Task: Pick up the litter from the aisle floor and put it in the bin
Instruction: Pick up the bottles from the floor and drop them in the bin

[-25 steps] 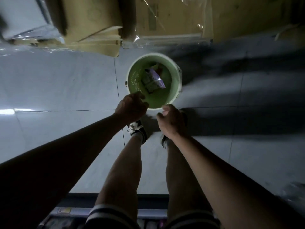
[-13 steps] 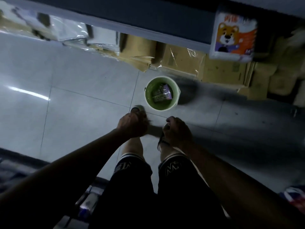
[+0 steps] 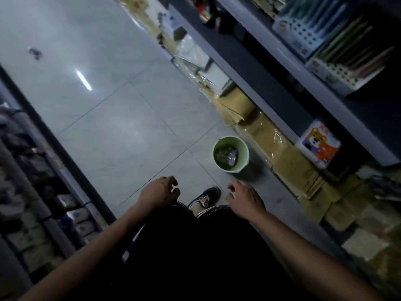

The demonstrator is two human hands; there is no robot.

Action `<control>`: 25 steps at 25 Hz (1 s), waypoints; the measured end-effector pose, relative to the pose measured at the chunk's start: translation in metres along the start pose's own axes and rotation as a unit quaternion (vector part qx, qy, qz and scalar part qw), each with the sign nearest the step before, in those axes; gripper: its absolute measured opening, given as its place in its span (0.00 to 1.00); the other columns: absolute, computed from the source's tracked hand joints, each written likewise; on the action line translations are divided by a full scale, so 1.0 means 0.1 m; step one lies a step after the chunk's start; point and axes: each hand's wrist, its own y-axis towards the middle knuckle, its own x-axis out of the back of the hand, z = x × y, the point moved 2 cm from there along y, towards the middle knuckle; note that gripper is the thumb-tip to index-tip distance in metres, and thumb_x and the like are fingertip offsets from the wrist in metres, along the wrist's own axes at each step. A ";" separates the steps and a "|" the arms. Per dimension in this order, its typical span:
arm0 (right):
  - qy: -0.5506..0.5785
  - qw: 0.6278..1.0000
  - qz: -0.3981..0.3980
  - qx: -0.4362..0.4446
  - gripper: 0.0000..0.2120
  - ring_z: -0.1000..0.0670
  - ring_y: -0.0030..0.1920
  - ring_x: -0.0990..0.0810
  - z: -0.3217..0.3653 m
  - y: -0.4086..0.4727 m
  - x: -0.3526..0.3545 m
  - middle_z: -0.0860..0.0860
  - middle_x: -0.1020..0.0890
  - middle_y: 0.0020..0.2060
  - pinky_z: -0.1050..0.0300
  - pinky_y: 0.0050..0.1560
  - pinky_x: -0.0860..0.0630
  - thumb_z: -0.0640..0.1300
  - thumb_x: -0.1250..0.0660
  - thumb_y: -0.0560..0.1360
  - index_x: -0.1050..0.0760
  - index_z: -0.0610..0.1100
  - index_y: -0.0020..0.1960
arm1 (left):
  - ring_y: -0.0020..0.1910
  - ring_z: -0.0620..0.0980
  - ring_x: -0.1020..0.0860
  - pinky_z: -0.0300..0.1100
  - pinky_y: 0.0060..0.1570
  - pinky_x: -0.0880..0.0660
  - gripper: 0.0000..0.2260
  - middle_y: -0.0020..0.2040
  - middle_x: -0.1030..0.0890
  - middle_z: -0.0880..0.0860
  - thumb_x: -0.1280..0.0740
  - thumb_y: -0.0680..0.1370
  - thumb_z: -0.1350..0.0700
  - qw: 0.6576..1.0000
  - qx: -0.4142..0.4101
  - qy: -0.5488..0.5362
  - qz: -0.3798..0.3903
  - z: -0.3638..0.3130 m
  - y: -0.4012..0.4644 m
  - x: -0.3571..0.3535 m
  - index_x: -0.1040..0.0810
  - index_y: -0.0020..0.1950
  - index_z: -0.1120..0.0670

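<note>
1. The view swung up from the bin (image 3: pixel 243 146) and down the aisle; the person had straightened.
2. The left hand (image 3: pixel 159 195) and right hand (image 3: pixel 245 200) had come off the rim, both loosely curled, holding nothing.
3. Wrappers (image 3: pixel 227 156) lay in the bin, beside the boxes (image 3: pixel 288 161).
4. A dark scrap (image 3: pixel 34 52) lay far up the floor (image 3: pixel 121 135): likely the next pickup.

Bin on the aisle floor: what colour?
Light green bin, inside and out, with wrappers in it. Head view shows it, the only view.
</note>
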 end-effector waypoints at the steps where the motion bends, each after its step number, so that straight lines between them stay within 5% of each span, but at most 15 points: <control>1: -0.012 1.000 0.001 0.013 0.12 0.44 0.59 0.24 0.07 -0.05 -0.02 0.47 0.21 0.56 0.49 0.59 0.26 0.50 0.36 0.77 0.23 0.48 0.58 | 0.58 0.55 0.20 0.46 0.54 0.24 0.17 0.60 0.18 0.53 0.36 0.80 0.47 0.999 0.026 -0.018 0.002 0.17 -0.18 -0.07 0.23 0.67 0.52; 14: -0.151 0.970 0.043 0.186 0.10 0.48 0.51 0.19 1.25 -0.68 -0.43 0.49 0.17 0.52 0.50 0.52 0.22 0.50 0.33 0.78 0.20 0.47 0.56 | 0.52 0.50 0.20 0.46 0.49 0.23 0.17 0.56 0.18 0.49 0.40 0.80 0.44 0.947 0.204 -0.206 -0.138 1.34 -2.05 -0.76 0.23 0.65 0.48; 25: -0.170 0.947 0.065 0.264 0.10 0.51 0.50 0.19 1.79 -0.05 0.06 0.52 0.17 0.50 0.51 0.52 0.22 0.51 0.33 0.79 0.19 0.48 0.55 | 0.52 0.49 0.20 0.47 0.51 0.22 0.17 0.56 0.18 0.48 0.40 0.81 0.43 0.915 0.262 -0.235 -0.198 1.44 -1.78 -0.21 0.23 0.65 0.47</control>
